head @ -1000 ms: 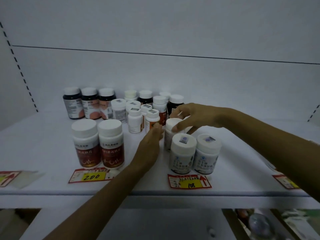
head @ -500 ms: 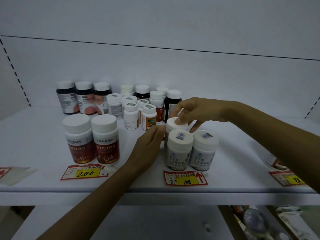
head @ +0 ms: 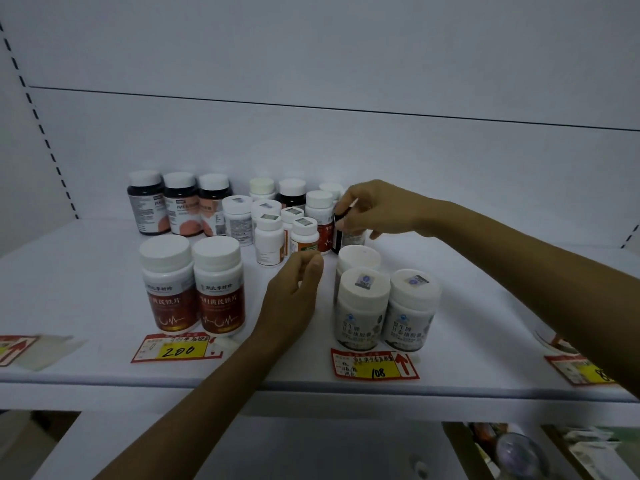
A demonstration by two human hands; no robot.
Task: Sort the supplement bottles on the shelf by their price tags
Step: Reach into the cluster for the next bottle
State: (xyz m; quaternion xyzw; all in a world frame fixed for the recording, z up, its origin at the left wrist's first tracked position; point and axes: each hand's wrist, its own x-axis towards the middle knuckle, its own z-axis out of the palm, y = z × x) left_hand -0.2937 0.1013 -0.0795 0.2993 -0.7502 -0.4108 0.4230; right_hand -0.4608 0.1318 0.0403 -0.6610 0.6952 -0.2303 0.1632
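Right hand point(head: 375, 213) is gripping the cap of a dark bottle point(head: 337, 237) at the right end of the back cluster on the shelf point(head: 69, 278), just behind three white bottles point(head: 362, 306) at the 108 tag point(head: 375, 367). Left hand point(head: 294, 296) is hovering loosely curled, holding nothing, between those and two red-label bottles point(head: 218, 299) at the 200 tag point(head: 176, 348).

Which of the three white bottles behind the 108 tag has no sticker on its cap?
The rear white plastic bottle, behind the front pair, whose caps carry stickers.
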